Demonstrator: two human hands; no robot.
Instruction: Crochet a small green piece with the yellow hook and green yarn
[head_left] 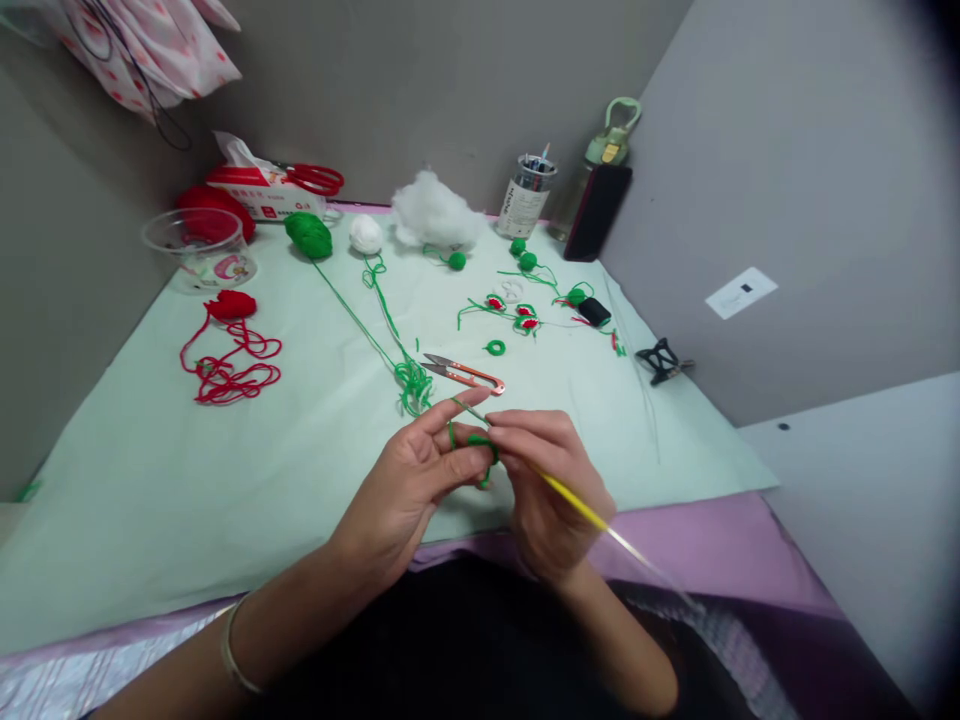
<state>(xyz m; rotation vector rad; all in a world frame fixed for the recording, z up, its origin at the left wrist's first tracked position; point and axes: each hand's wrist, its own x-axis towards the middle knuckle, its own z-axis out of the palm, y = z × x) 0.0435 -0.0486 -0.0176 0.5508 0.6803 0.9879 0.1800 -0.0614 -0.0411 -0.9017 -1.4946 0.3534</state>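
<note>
My left hand pinches a small piece of green crochet work between thumb and fingers, with green yarn looped over its raised index finger. My right hand is closed around a crochet hook with a yellow handle, its thin tip pointing toward the left index finger. The hook's tip lies close to the yarn. Just beyond the hands are orange thread snips and a tangle of green yarn. A strand leads from there back to the green yarn ball.
Red yarn lies loose at the left beside a clear plastic tub. At the back stand a tissue box, white stuffing, a pen jar and a phone. Small crocheted pieces lie right of centre.
</note>
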